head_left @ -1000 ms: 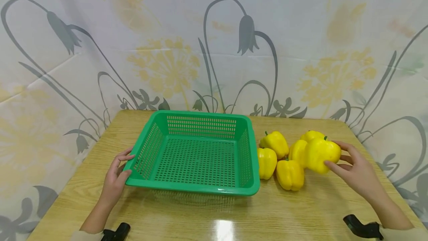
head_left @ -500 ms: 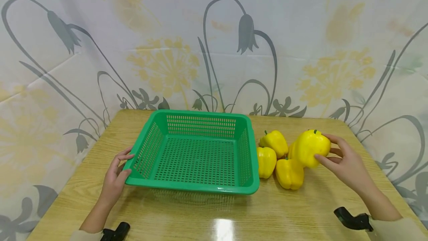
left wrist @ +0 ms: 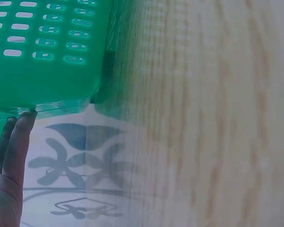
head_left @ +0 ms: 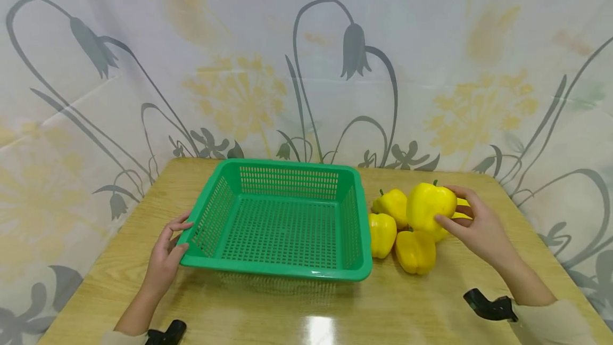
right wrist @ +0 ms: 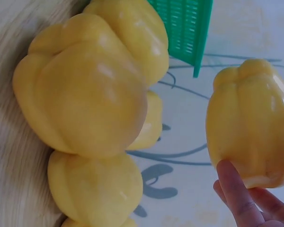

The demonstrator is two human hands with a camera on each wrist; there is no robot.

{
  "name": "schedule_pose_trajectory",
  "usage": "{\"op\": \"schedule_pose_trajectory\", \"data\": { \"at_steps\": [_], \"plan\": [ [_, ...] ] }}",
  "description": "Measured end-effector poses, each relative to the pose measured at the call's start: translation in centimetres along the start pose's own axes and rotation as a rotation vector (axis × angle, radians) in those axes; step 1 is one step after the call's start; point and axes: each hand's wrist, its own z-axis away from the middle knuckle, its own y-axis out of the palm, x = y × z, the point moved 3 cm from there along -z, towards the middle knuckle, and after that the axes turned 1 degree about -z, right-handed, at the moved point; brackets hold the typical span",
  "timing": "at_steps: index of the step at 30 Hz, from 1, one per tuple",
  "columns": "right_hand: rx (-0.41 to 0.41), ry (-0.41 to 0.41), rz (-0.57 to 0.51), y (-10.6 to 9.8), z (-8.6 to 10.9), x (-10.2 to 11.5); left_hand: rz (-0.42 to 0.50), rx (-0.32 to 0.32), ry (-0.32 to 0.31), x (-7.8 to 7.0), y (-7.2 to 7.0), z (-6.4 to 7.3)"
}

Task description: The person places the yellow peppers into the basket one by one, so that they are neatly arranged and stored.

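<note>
Fingers clamped, right hand (head_left: 482, 232) pinching a yellow pepper (head_left: 426, 209) between thumb and fingertips, held aloft right of the green basket (head_left: 273, 271), other peppers (head_left: 415, 253) on that side too, left hand (head_left: 164, 260) gripping the basket's left rim

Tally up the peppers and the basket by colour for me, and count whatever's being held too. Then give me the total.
Yellow peppers: 6, including the one in the right hand
Green basket: 1
Total: 7
</note>
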Motion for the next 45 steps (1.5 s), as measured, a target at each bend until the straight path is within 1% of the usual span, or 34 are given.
{"op": "schedule_pose_trajectory", "data": {
  "at_steps": [3, 7, 12, 19, 24, 32, 35, 40, 45],
  "plan": [
    [0.012, -0.003, -0.013, 0.6, -0.4, 0.2, 0.001, -0.001, -0.007, 0.0, 0.0, 0.1],
    [0.038, -0.005, -0.05, 1.4, -1.1, 0.6, -0.023, -0.007, -0.006, 0.0, 0.0, 0.0],
    [0.074, -0.008, -0.089, 2.4, -1.8, 1.3, -0.009, 0.001, -0.005, 0.0, 0.0, 0.0],
    [0.085, -0.022, -0.12, 3.8, -2.7, 2.1, -0.012, 0.002, -0.009, 0.0, 0.2, -0.1],
    [0.099, -0.008, -0.149, 4.5, -3.2, 2.6, -0.005, 0.005, -0.004, 0.0, 0.2, 0.0],
    [0.129, 0.004, -0.202, 5.4, -4.3, 3.5, -0.019, 0.013, -0.033, 0.0, 0.0, 0.0],
    [0.141, 0.009, -0.217, 5.9, -4.6, 3.9, -0.014, 0.013, -0.028, -0.1, 0.0, 0.0],
    [0.16, 0.013, -0.244, 6.5, -5.3, 4.4, -0.006, 0.016, -0.001, -0.1, 0.0, 0.0],
    [0.18, 0.018, -0.254, 7.0, -5.9, 4.9, -0.003, 0.022, 0.002, 0.0, 0.0, 0.0]
  ]
}}
